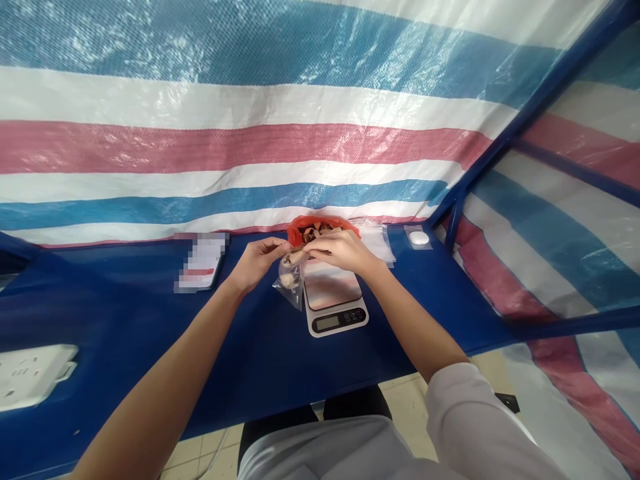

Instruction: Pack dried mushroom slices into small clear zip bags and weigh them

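Currently held up at the mouth, just left of the scale (334,320): one clear bag (291,283), with at least two pale dried pieces (289,279) showing inside. Pinched at the left of the mouth by the left hand (254,263), thumb and fingers closed on the film. Met from the other side by the right hand (344,252), fingertips at the opening; cannot tell whether closed on film, on a dried piece, or only resting there. Looks like the step of working at the bag's mouth; seems to call next for a steady left pinch and careful right fingertips, to keep the thin film from slipping. Just beyond the hands, one red bag (296,230), open, holding brown dried pieces (314,232) too jumbled to count. Counted further out: one scale, readout illegible; beyond it to the right, flat clear bags (377,241), overlapping, number unclear; then one white disc (419,237) in a clear sachet. Toward the left, one phone-like device (203,263), blurred, and one white power strip (37,383). Beneath, one blue surface (265,373); behind, a striped sheet (250,147).
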Available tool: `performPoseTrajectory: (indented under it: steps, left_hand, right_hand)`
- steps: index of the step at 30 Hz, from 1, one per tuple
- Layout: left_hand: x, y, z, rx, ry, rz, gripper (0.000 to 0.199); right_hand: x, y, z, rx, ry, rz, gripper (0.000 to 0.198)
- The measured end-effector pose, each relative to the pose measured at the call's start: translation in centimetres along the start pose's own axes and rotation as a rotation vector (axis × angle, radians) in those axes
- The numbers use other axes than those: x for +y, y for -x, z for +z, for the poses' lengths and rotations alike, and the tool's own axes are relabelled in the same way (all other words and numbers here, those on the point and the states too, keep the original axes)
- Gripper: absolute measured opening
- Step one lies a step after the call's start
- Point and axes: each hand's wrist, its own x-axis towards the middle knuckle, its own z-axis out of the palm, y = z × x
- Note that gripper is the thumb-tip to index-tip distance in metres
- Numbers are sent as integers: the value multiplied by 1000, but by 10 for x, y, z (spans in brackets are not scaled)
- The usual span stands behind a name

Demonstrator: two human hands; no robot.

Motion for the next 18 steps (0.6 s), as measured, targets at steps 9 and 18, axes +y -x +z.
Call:
performPoseTrajectory:
  steps: [9, 18]
  left_hand:
    - [-3, 2, 11, 52, 207, -5, 43]
    - [4, 6, 19, 81, 278, -58, 45]
  right_hand:
    - [-19, -5, -14, 58, -133, 3, 19]
    - [-26, -17, -22, -113, -162, 12, 18]
